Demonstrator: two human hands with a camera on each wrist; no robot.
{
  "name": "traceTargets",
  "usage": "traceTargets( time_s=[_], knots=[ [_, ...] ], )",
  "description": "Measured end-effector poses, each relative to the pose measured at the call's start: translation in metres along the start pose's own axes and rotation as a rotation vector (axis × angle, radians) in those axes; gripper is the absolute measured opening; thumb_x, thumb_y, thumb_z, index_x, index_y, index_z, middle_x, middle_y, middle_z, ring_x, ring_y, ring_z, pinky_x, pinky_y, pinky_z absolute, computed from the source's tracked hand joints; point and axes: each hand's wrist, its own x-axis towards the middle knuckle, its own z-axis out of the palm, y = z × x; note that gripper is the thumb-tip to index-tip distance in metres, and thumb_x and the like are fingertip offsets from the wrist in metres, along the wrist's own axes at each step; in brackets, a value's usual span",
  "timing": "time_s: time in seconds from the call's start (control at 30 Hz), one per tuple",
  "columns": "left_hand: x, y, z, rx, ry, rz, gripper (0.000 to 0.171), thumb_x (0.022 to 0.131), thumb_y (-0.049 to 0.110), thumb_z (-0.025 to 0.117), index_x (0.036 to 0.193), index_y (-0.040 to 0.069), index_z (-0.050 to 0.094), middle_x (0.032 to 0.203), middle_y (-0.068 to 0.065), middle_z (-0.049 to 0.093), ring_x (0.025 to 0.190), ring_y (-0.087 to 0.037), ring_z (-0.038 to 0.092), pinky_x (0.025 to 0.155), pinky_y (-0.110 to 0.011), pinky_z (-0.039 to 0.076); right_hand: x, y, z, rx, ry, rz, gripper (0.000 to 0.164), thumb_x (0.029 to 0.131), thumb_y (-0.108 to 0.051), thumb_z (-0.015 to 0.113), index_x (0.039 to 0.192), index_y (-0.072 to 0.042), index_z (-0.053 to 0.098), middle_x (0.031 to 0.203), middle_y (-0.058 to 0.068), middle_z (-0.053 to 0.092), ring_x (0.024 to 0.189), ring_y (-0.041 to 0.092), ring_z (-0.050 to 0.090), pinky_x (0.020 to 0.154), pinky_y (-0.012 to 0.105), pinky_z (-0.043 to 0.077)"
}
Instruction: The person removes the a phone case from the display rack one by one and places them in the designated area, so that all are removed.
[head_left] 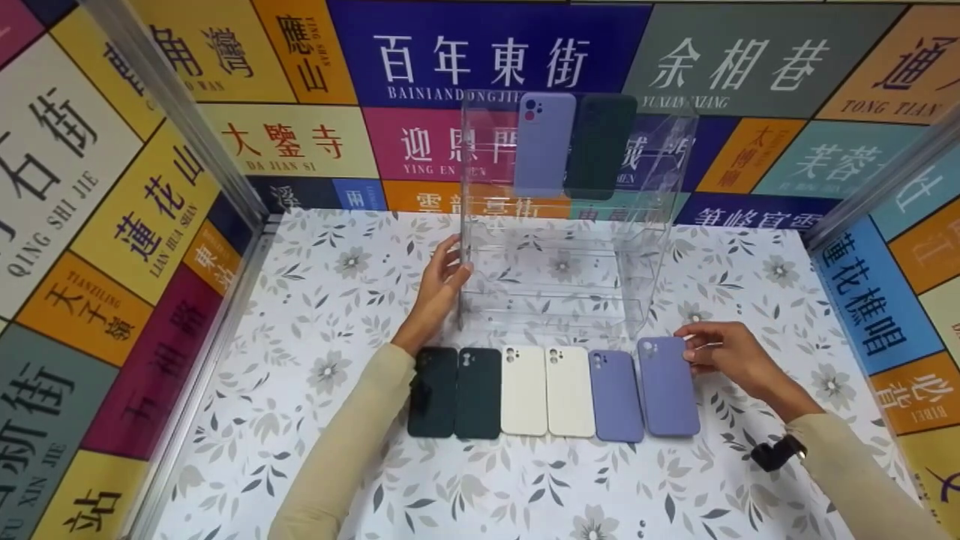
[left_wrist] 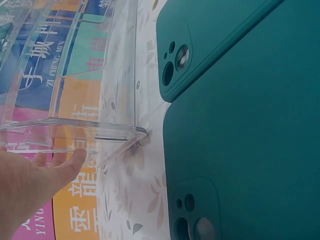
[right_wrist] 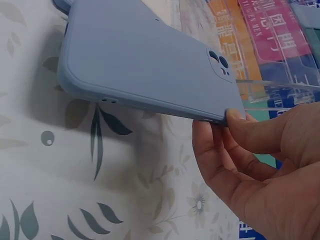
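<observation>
My right hand (head_left: 727, 356) pinches the upper right edge of a lavender phone case (head_left: 667, 386). In the right wrist view that case (right_wrist: 145, 60) is tilted, with a shadow under it on the cloth. My left hand (head_left: 439, 289) holds the left side of a clear tiered display rack (head_left: 544, 300); in the left wrist view its thumb (left_wrist: 75, 165) lies by the rack's side edge. A lavender case (head_left: 546, 142) and a dark green case (head_left: 602, 146) stand on the rack's top tier.
Left of the held case lie another lavender case (head_left: 617, 396), two cream cases (head_left: 523, 391) and two dark green cases (head_left: 478, 394) in a row. They lie on a flower-patterned cloth (head_left: 315, 465). Sign-covered walls (head_left: 277, 142) enclose the back and sides.
</observation>
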Motion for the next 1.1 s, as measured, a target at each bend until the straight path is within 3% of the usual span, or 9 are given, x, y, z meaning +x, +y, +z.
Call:
traceTargets(
  time_s=[0.2, 0.57, 0.8, 1.1],
  knots=[
    [0.001, 0.0, 0.0, -0.017, -0.007, 0.001, 0.065, 0.112, 0.016, 0.064, 0.171, 0.008, 0.036, 0.166, -0.034, 0.04, 0.153, -0.052, 0.043, 0.122, -0.061, 0.04, 0.004, 0.017, 0.005, 0.034, -0.003, 0.028, 0.042, 0.103, 0.011, 0.068, 0.142, 0.021, 0.058, 0.104, 0.01, 0.07, 0.082, 0.01, 0.072, 0.076, 0.032, 0.065],
    [0.002, 0.001, 0.002, 0.003, -0.001, -0.007, 0.066, 0.111, 0.019, 0.066, 0.17, 0.009, 0.038, 0.164, -0.029, 0.046, 0.151, -0.045, 0.049, 0.122, -0.058, 0.042, 0.007, 0.038, 0.013, 0.107, 0.002, 0.072, 0.043, 0.102, 0.012, 0.068, 0.142, 0.023, 0.057, 0.105, 0.017, 0.072, 0.086, 0.011, 0.074, 0.078, 0.033, 0.066],
    [0.002, 0.001, 0.002, -0.01, -0.008, 0.008, 0.065, 0.111, 0.016, 0.064, 0.17, 0.009, 0.038, 0.165, -0.034, 0.041, 0.152, -0.052, 0.044, 0.122, -0.06, 0.041, 0.004, 0.032, 0.019, -0.017, 0.043, 0.027, 0.04, 0.101, 0.008, 0.073, 0.137, 0.02, 0.063, 0.102, 0.014, 0.074, 0.086, 0.009, 0.074, 0.075, 0.029, 0.065],
    [-0.001, -0.001, 0.001, -0.025, -0.008, -0.001, 0.065, 0.112, 0.017, 0.064, 0.171, 0.011, 0.037, 0.164, -0.033, 0.043, 0.152, -0.052, 0.044, 0.121, -0.061, 0.041, 0.002, 0.031, 0.026, -0.134, 0.096, -0.007, 0.034, 0.101, 0.003, 0.075, 0.132, 0.018, 0.069, 0.111, 0.028, 0.076, 0.088, 0.01, 0.075, 0.074, 0.028, 0.065]
  ],
)
